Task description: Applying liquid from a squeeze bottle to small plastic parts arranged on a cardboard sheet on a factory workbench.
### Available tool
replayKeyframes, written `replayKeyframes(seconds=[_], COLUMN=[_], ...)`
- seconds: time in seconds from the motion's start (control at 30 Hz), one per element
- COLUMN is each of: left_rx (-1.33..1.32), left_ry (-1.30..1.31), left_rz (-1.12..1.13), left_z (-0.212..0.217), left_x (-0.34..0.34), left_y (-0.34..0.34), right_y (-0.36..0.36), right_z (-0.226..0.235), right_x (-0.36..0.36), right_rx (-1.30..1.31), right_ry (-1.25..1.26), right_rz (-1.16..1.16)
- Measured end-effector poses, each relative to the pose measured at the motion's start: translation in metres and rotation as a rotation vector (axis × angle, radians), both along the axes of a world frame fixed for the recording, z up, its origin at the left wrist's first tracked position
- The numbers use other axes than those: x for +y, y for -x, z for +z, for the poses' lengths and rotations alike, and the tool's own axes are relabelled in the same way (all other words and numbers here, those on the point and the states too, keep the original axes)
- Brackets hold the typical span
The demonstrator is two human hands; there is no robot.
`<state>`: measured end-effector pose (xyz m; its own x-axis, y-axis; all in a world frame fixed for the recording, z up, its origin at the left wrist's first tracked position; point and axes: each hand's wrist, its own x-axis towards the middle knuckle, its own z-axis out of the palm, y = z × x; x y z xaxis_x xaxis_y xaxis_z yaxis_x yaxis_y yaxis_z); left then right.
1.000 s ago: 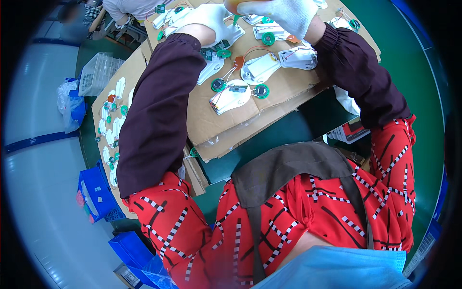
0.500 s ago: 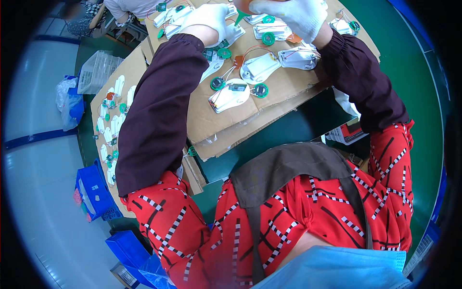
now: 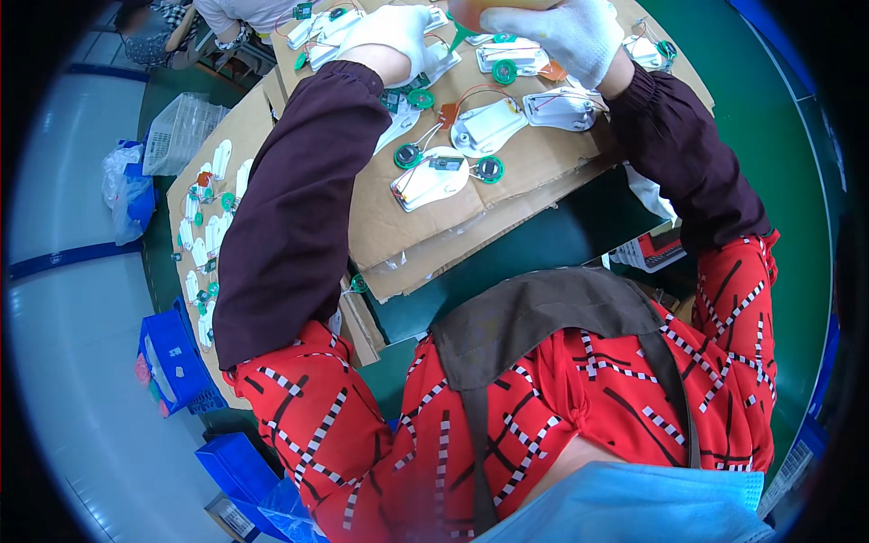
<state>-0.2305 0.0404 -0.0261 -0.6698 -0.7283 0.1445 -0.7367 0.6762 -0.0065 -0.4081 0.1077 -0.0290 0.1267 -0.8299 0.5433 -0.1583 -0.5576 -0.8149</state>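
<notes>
Both my hands wear white gloves and reach over the cardboard-covered table (image 3: 407,240) at the top of the view. My right hand (image 3: 570,36) is closed round an orange bottle-like thing (image 3: 502,11) with a tapered green tip (image 3: 460,34) pointing down and left. The top edge of the picture cuts off part of it. My left hand (image 3: 389,34) is above a white plastic shell (image 3: 444,63), left of the green tip; its fingers are mostly hidden. Nearest me lies another white shell (image 3: 433,179) with a small circuit board, wires and round green-rimmed parts (image 3: 490,169).
Several more white shells (image 3: 489,125) with wires and green parts cover the table. More lie on a cardboard surface (image 3: 233,149) to the left. Blue bins (image 3: 172,357) and a clear crate (image 3: 181,134) stand at the left. A person (image 3: 163,36) sits at the far left.
My right hand and the orange thing have shifted slightly right, the green tip with them. My left hand has hardly moved.
</notes>
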Motion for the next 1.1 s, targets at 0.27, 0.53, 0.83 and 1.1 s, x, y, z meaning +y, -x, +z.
replayKeyframes(seconds=[0.27, 0.53, 0.83, 1.1], left_rx=[-0.048, -0.016, 0.044, -0.247], left_ry=[-0.025, 0.026, -0.113, 0.078], left_rz=[0.009, -0.007, -0.074, 0.153], left_z=[-0.025, -0.031, 0.008, -0.021], left_x=[-0.023, -0.024, -0.052, -0.058], left_y=[0.003, 0.002, 0.003, 0.040], right_y=[0.000, 0.065, 0.092, 0.066], right_z=[0.010, 0.024, 0.044, 0.054], right_x=[0.011, 0.049, 0.062, 0.019], right_rx=[0.060, -0.262, -0.459, -0.189], right_ry=[-0.065, 0.111, 0.096, -0.051], right_rz=[-0.022, -0.234, -0.055, -0.175])
